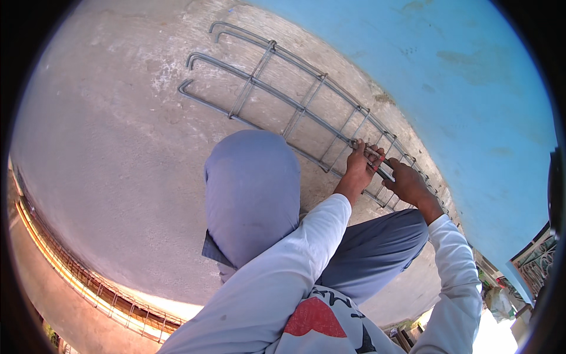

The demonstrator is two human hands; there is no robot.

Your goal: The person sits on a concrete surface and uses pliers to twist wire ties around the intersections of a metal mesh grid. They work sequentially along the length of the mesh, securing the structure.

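Note:
A long rebar cage (277, 94) of grey bars and square ties lies on the concrete floor (106, 147), running from upper left to right along the foot of a blue wall (460, 76). My left hand (358, 165) is closed around a bar of the cage where a tie crosses it. Right beside it, my right hand (408, 184) grips a slim metal tool (382, 170) with a bit of red on it, its tip at the same joint. My bent knees in grey-blue trousers (253, 194) fill the middle, under my white sleeves.
Another long rebar cage (88, 283) lies along the lower left, at the sunlit edge of the floor. Mixed clutter and a patterned panel (533, 262) sit at the lower right, past the end of the blue wall.

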